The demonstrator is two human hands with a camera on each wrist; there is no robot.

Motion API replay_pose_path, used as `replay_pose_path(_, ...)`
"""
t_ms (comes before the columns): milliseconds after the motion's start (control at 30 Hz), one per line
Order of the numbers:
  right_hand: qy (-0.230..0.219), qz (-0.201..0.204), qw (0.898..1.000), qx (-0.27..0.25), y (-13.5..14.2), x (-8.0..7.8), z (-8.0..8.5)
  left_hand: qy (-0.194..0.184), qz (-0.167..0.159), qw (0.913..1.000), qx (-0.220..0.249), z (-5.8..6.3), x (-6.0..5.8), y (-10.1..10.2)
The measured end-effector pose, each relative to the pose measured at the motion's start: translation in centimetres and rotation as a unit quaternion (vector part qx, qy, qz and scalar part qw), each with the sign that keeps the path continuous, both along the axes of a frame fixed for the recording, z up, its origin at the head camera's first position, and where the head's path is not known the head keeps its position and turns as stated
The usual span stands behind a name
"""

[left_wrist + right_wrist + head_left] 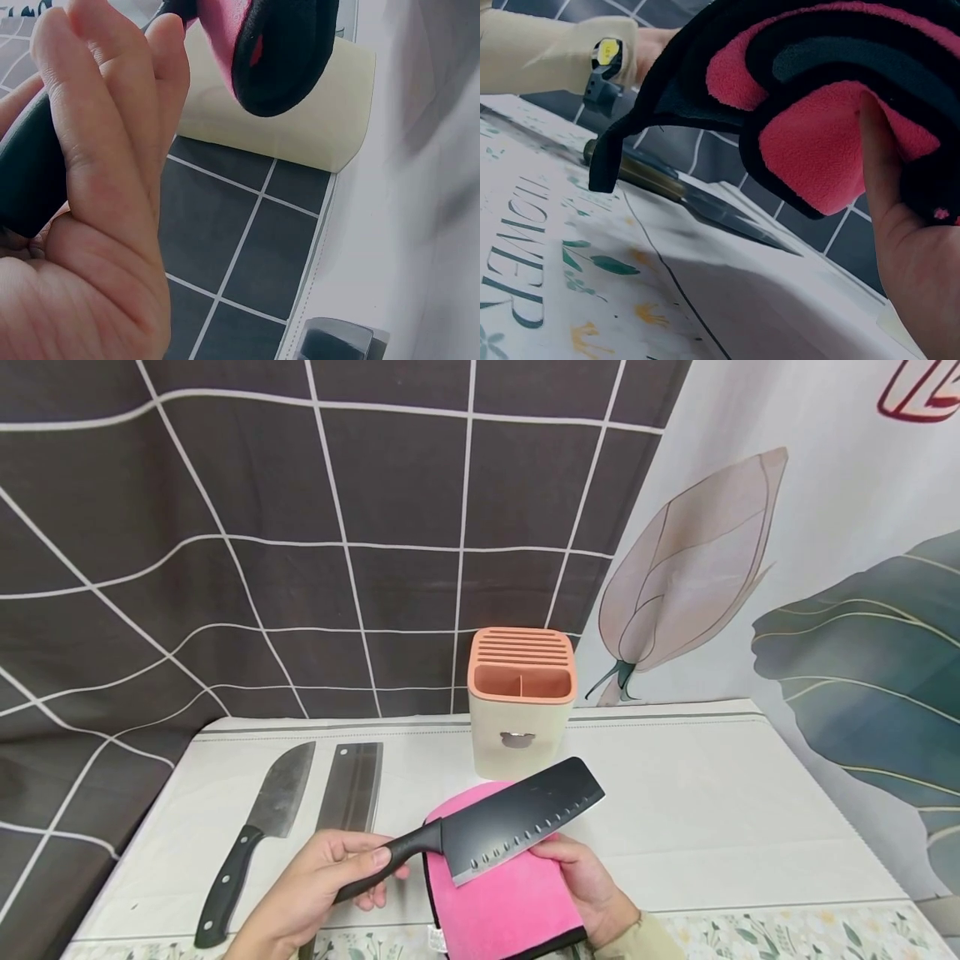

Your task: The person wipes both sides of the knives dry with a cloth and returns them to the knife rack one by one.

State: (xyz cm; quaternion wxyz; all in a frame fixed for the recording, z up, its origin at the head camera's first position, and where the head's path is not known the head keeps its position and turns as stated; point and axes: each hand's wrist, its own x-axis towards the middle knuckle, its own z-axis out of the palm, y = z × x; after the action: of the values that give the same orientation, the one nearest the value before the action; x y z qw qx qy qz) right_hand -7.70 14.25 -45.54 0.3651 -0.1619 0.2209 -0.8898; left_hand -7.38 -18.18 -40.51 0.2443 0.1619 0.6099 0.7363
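Note:
My left hand [318, 881] grips the black handle of a cleaver [525, 814], its dark blade angled up to the right, with a row of small dimples along the edge. Under the blade lies a folded pink cloth with black trim [517, 902]. My right hand [592, 889] holds this cloth from the right side, fingertips close to the blade's lower edge. In the left wrist view the fingers wrap the dark handle [34, 172]. The right wrist view shows the thumb pressed on the pink cloth [810, 154], while the blade is hidden there.
A kitchen knife with a black handle [228, 881] lies at the left of the white table [720, 810]. Beside it is a second cleaver [352, 785], partly covered by my left hand. A cream knife block with an orange slotted top [522, 685] stands at the back, against a dark checked cloth.

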Motion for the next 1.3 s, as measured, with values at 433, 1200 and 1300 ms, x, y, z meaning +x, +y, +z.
replay_pose_path(433,-0.025,-0.013,0.999,0.033,1.3,-0.7,0.5,-0.005,0.009,0.9999,0.009,-0.1,0.1,-0.5)
replay_pose_path(1200,-0.068,0.024,0.997,-0.009,3.8,-2.0,1.2,0.031,-0.014,0.999,0.029,0.3,-0.1,-2.5)
replay_pose_path(1300,-0.066,0.016,0.998,-0.006,3.9,-2.1,1.3,0.029,-0.019,0.9985,0.042,0.4,-0.1,-2.6)
